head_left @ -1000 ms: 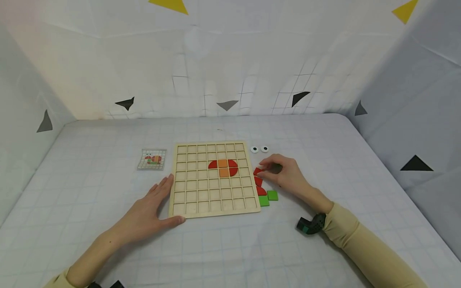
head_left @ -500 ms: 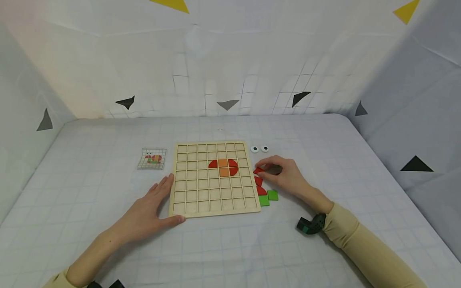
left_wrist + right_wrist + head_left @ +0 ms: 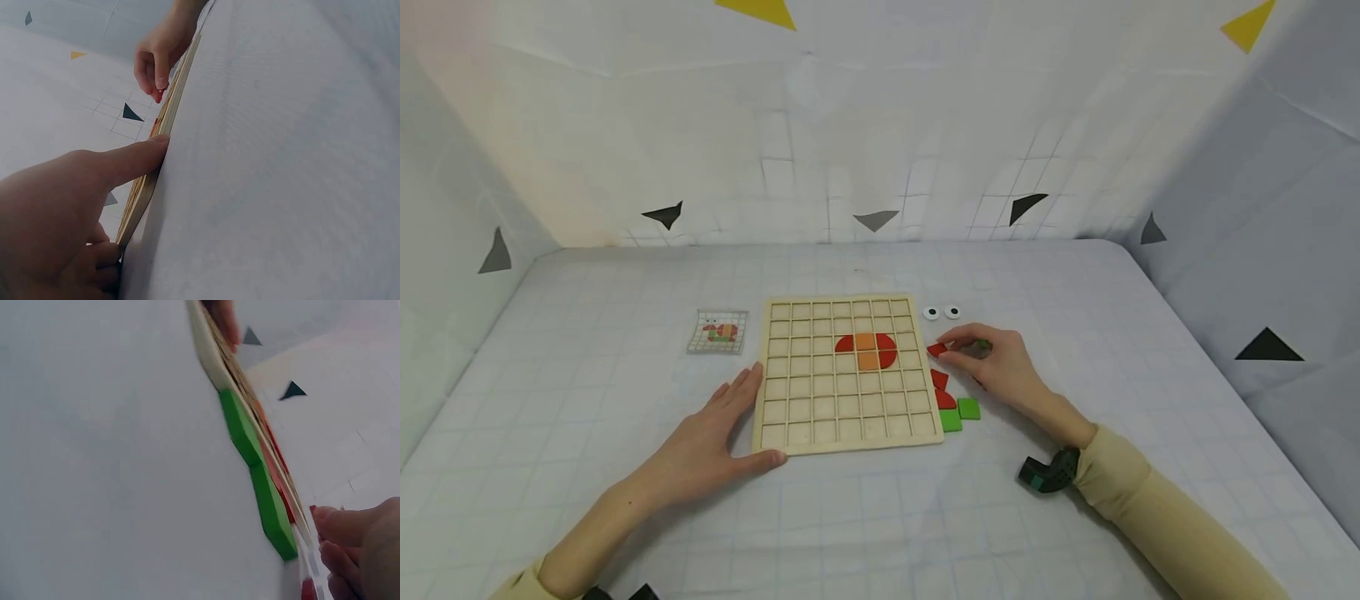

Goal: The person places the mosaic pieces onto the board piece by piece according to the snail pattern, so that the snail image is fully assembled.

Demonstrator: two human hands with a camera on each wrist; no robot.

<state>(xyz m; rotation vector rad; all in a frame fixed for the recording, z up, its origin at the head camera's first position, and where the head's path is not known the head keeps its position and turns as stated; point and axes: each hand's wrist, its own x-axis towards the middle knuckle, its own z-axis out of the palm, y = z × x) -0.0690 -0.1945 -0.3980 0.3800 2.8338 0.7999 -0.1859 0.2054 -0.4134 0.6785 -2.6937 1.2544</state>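
Note:
A pale wooden grid board (image 3: 805, 385) lies flat, with red quarter-round and orange square tiles (image 3: 866, 350) set in its upper right part. My left hand (image 3: 700, 450) rests at the board's lower left corner, fingers along its left side and the straight thumb on its front edge. Beside the board's right side, my right hand (image 3: 1000, 360) pinches a red curved-edge tile (image 3: 936, 350) between thumb and fingertips. In the left wrist view that red tile (image 3: 158, 96) shows at the fingertips. Below it lie more red tiles (image 3: 943, 400) and green tiles (image 3: 951, 420).
Two white eye discs (image 3: 932, 313) lie off the board's upper right corner. A small picture card (image 3: 718, 332) with a snail-like grid drawing lies left of the board. Part of another green piece (image 3: 983, 344) shows behind the right hand. A white wall with marker shapes stands behind.
My right hand has turned slightly and shifted the pinched red tile apart from the other red tiles; a bit of green now shows behind it. The left hand and board stay put.

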